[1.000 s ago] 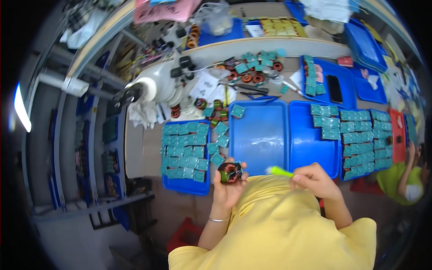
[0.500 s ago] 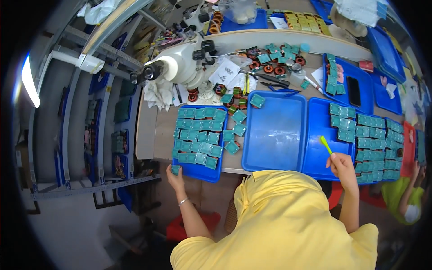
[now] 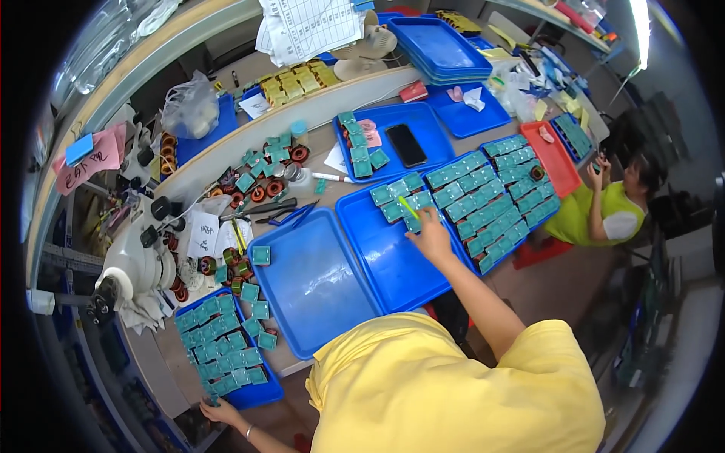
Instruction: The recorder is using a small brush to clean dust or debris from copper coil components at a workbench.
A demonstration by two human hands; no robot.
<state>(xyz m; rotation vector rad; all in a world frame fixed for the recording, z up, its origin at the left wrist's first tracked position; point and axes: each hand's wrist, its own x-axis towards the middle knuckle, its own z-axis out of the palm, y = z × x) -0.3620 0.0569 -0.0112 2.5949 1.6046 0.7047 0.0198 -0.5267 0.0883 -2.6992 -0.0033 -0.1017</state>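
Note:
My right hand [image 3: 431, 237] is closed around a thin lime-green stick-like tool [image 3: 408, 207]. Its tip points at several teal square-topped coil parts [image 3: 402, 186] standing in the far part of a blue tray [image 3: 393, 264]. At the lower left, my left hand [image 3: 221, 412] pinches one teal square-topped part [image 3: 212, 400] by the near corner of another blue tray [image 3: 260, 394]. That tray holds rows of the same teal parts [image 3: 220, 336]. Between the two trays lies a lighter blue tray [image 3: 317, 279] with nothing in it.
Loose coils [image 3: 258, 193], pliers [image 3: 303, 214] and a microscope [image 3: 136, 264] stand behind the trays. Full trays of teal parts [image 3: 483, 204] continue rightward, beside a red tray [image 3: 550, 158]. A black phone [image 3: 406, 145] lies in a far tray. Another person [image 3: 604, 204] sits at the right.
The view has swung to the right, so the bench appears tilted and further left. My right hand with the lime-green tool has moved forward to the teal parts. My left hand still holds its part.

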